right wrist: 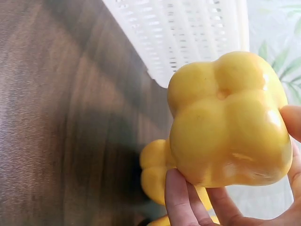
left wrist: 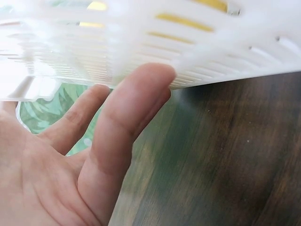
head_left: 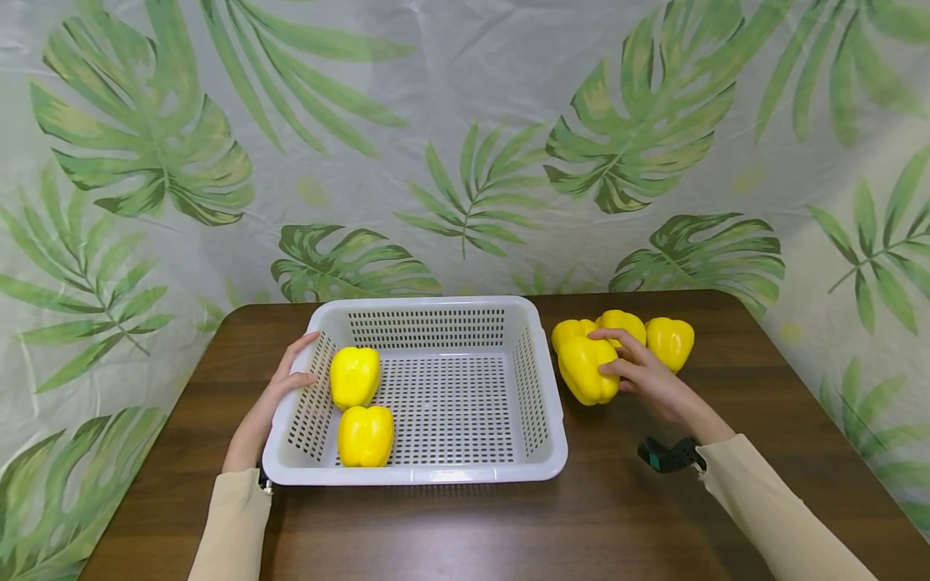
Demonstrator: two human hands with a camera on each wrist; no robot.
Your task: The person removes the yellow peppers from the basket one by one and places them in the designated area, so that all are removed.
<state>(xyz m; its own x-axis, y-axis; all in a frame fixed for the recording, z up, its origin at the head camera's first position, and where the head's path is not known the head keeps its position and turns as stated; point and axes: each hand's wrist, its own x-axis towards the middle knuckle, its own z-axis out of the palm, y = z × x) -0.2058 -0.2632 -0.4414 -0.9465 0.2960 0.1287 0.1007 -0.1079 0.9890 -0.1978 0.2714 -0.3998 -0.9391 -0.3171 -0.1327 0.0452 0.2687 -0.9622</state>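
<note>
My right hand (head_left: pixel 650 379) grips a yellow bell pepper (head_left: pixel 587 371) beside the basket's right side. In the right wrist view that bell pepper (right wrist: pixel 228 122) shows its lobed end, with fingertips below it and at its right edge. My left hand (head_left: pixel 279 387) holds the left rim of a white perforated plastic basket (head_left: pixel 414 474). The left wrist view has fingers (left wrist: pixel 113 127) of this hand against the basket's outer wall. Inside the basket, along its left part, are two yellow bell peppers, the rear one (head_left: pixel 354 377) and the front one (head_left: pixel 366 436).
Right of the basket, three more bell peppers lie close together on the brown wooden table (head_left: pixel 450 532): one (head_left: pixel 570 332) partly hidden behind the held pepper, one (head_left: pixel 626 325) at the back, one (head_left: pixel 670 343) at the right. A leaf-patterned cloth (head_left: pixel 479 97) hangs behind.
</note>
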